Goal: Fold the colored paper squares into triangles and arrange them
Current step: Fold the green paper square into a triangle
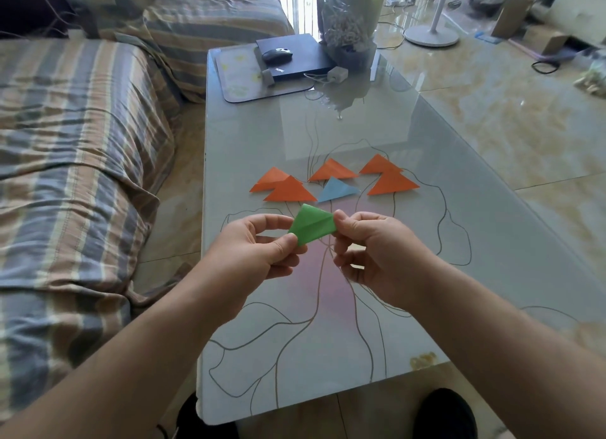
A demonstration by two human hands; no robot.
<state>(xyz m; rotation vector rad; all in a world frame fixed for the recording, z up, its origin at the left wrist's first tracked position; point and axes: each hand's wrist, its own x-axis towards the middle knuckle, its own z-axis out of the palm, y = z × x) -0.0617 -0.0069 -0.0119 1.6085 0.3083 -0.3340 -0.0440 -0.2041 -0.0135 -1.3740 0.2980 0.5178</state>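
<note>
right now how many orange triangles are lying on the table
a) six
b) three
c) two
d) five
d: five orange triangles lie on the table in a loose row around one blue triangle, while both hands, left and right, hold the green paper above it.

green paper, orange triangles, blue triangle, striped sofa cover, black mouse
</note>
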